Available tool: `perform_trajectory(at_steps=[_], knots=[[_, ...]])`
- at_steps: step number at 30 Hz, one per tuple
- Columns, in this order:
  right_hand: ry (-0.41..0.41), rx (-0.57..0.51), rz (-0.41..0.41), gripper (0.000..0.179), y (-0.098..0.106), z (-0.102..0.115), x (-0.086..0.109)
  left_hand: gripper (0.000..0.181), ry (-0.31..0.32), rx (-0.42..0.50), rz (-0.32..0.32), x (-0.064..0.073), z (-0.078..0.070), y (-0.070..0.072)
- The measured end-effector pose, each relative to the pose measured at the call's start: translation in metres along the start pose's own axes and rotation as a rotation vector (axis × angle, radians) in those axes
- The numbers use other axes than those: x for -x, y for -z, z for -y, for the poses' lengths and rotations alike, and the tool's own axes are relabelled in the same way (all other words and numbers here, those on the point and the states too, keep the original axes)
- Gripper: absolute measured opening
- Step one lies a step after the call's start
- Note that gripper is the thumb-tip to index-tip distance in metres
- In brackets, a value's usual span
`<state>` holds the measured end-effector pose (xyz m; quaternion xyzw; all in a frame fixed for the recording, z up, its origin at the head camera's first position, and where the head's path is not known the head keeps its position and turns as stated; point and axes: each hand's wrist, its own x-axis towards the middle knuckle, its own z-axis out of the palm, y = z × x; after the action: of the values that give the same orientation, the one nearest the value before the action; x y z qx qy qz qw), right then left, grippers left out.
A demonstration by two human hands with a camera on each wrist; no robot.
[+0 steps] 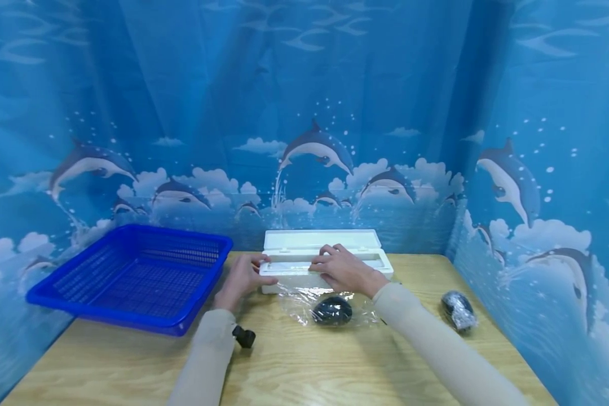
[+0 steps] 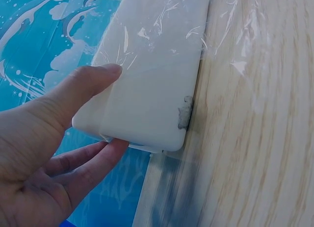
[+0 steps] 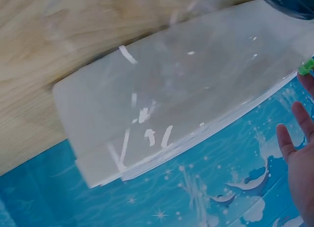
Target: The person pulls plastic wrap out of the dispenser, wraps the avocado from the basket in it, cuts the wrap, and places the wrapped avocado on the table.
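A white cling film box (image 1: 304,265) lies across the table with its lid (image 1: 322,239) raised at the back. My left hand (image 1: 241,279) grips its left end, thumb on the front face and fingers around the end. At the middle of the box, my right hand (image 1: 347,270) bends its fingers over the edge. A fingertip meets a small green slide cutter (image 3: 306,66) there; the thumb is outside the right wrist view. Clear cling film (image 1: 299,307) hangs from the box front and spreads around a dark, glossy oval object (image 1: 332,311).
To the left stands a blue plastic basket (image 1: 177,324). A second dark object wrapped in film (image 1: 458,311) lies near the table's right edge. Behind the wooden table (image 1: 294,366) hangs a blue dolphin-print curtain (image 1: 193,113). A small black device (image 1: 244,336) is on the left wrist.
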<state>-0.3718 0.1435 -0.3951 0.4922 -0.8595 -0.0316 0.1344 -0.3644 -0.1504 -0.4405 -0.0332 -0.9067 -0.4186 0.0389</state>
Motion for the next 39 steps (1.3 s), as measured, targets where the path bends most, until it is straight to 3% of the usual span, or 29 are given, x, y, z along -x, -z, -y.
perform_trajectory(at_steps=[4,19,30,39], knots=[[0.007,0.038,-0.022,0.03,-0.003,-0.008,0.012,0.052,-0.01,-0.003,-0.003,0.002,0.001,0.002],[-0.013,-0.003,-0.045,0.032,-0.001,-0.02,0.037,0.053,-0.015,-0.006,0.007,0.002,0.003,0.002],[-0.102,-0.039,-0.033,0.038,-0.002,-0.041,0.077,0.051,-0.008,0.005,0.009,0.002,0.001,0.001],[-0.1,0.004,-0.086,0.038,-0.005,-0.053,0.096,0.05,0.01,-0.008,-0.001,0.002,0.0,0.0]])
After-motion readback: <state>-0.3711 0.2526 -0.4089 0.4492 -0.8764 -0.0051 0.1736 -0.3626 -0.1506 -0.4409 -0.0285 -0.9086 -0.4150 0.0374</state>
